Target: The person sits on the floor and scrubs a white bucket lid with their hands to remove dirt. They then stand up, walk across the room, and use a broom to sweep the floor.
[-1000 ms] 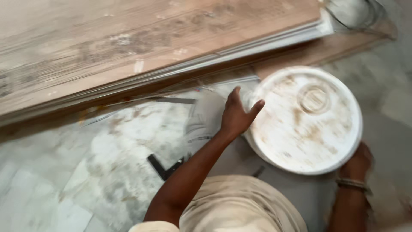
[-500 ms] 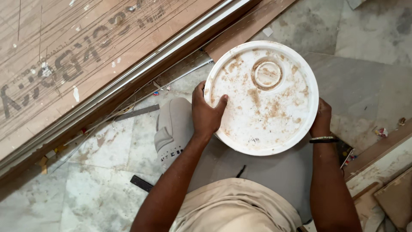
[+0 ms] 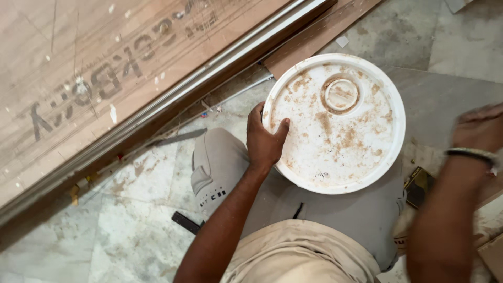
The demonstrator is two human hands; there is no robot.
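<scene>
The left hand (image 3: 264, 141) has a tight grip on the dirty white lid (image 3: 335, 123); the blurry right hand (image 3: 479, 131) is off it, grip unclear

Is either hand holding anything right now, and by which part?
The left hand grips the white bucket lid at its left rim. The right hand, blurred, is off the lid and seems empty.

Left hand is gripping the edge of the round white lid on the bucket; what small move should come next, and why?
Probably bring the right hand back onto the far rim of the round white dust-stained plastic lid. Only the left hand grips it, thumb on top, and the right hand is blurred and off it.
</scene>
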